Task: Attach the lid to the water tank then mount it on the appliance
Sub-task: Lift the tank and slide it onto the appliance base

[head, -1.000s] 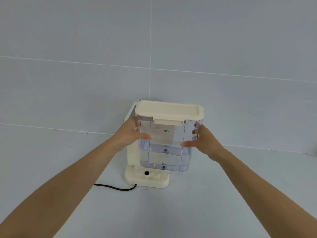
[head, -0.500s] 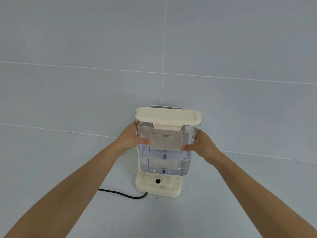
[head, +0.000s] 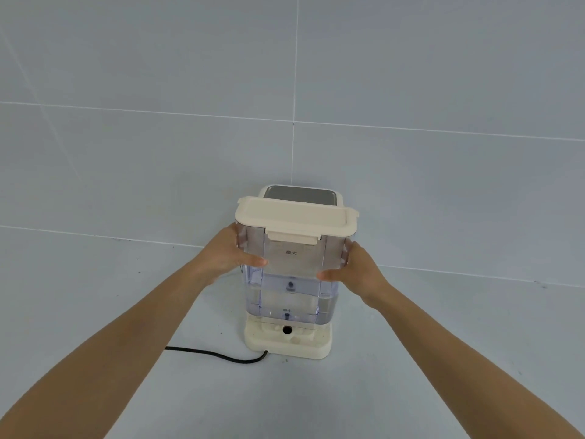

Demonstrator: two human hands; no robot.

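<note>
The left hand (head: 226, 258) is pressed flat on the left side of the water tank (head: 289, 277), thumb across the front and the other fingers wrapped round the side. The right hand (head: 354, 275) does the same on the right side. Both hands are wide open but squeezing the tank between them, so it is held by its two sides, up near the top.

The tank sits low over the base of the appliance (head: 286, 342). Its bottom looks very close to the base, but it is hard to tell if it is all the way down yet.

The tank is the biggest thing to hold. It is clear, hard plastic. It looks smooth, so it could slip. It seems empty, so it should be light. Holding both sides is a good way, because the walls are flat and stiff.

The lid (head: 296, 218) is cream and looks shut on top, with a flap folded down at the front. It is hard too.

Count them: one appliance, one tank, one lid, two hands, and one black cord (head: 218, 354) lying on the grey counter (head: 95, 312).
</note>
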